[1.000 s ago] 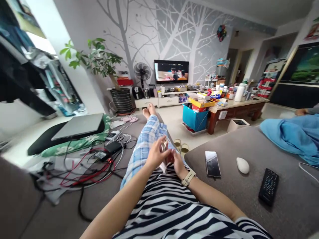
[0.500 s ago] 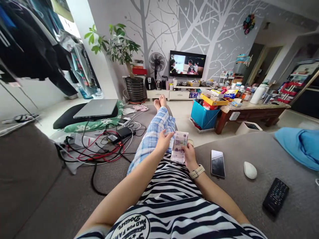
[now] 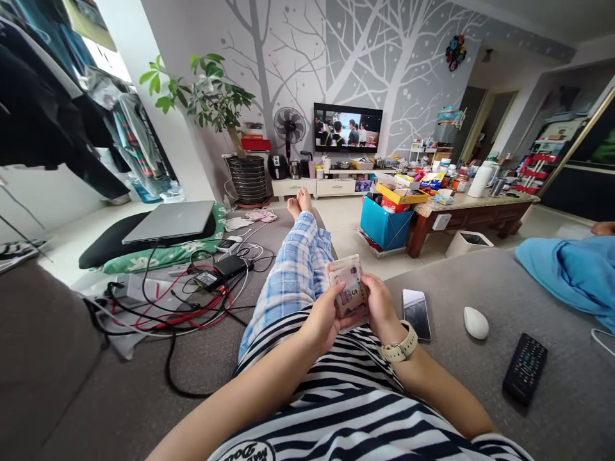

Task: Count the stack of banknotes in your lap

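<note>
A small stack of banknotes point(image 3: 349, 285) is held up above my lap, with a purple note marked 5 facing me. My left hand point(image 3: 323, 322) grips the stack's left side, its thumb lying across the front. On the right edge, my right hand point(image 3: 381, 307) has its thumb near the upper corner; most of its fingers are hidden behind the notes. A pale watch point(image 3: 400, 344) circles my right wrist. Under the notes lie my striped shirt and blue checked trousers point(image 3: 283, 282).
A phone point(image 3: 417, 314), a white mouse point(image 3: 476, 323) and a black remote control point(image 3: 525, 369) lie on the grey sofa at right. Tangled cables point(image 3: 192, 301) and a laptop point(image 3: 170, 221) are at left. Beyond stand a blue box point(image 3: 384, 223) and a cluttered table point(image 3: 475, 211).
My left hand has come down from beside the top of the notes and now grips their left side. My right hand has shifted to the right edge. The view has turned slightly right.
</note>
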Tool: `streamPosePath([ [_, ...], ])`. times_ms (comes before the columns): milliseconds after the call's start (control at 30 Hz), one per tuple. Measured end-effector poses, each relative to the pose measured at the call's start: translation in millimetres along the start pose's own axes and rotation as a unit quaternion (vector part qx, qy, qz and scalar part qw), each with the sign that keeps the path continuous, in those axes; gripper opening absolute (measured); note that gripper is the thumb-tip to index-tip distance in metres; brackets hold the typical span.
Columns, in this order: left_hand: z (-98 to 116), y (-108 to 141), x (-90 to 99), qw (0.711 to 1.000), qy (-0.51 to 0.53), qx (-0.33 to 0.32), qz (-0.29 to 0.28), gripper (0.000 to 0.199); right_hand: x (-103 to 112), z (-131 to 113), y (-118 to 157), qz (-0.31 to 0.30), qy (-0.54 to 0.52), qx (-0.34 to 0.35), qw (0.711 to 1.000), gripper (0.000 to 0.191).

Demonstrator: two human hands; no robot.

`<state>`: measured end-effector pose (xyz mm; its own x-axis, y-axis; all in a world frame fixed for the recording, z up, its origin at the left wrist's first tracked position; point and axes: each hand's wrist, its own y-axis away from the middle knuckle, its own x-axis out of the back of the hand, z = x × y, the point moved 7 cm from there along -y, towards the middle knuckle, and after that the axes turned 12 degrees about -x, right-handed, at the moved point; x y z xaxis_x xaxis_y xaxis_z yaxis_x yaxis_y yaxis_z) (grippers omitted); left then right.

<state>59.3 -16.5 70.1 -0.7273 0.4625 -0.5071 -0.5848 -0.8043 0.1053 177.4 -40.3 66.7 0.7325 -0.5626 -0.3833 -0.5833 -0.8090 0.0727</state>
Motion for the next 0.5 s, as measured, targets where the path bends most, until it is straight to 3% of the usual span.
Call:
streamPosePath([
  [100, -13, 8, 5.9, 0.999, 0.002, -0.028, -0.030, 0.035, 5, 6, 12, 0.023, 0.003, -0.024, 0.999, 0.018],
  [233, -29, 5, 25.3, 0.993, -0.093, -0.058, -0.038, 0.038, 7, 31, 17, 0.005, -0.013, -0.058, 0.998, 0.022],
  [367, -30, 1, 31.3, 0.994, -0.090, -0.049, -0.035, 0.037, 7, 33, 17, -0.033, -0.022, -0.045, 0.998, 0.027],
  [433, -29, 1, 31.3, 0.996, -0.069, -0.044, -0.021, 0.033, 6, 33, 17, -0.057, -0.027, -0.057, 0.996, 0.036],
  [500, -26, 0, 31.2, 0.990, -0.123, -0.070, -0.011, 0.032, 5, 35, 17, -0.076, -0.031, -0.083, 0.993, 0.049],
])
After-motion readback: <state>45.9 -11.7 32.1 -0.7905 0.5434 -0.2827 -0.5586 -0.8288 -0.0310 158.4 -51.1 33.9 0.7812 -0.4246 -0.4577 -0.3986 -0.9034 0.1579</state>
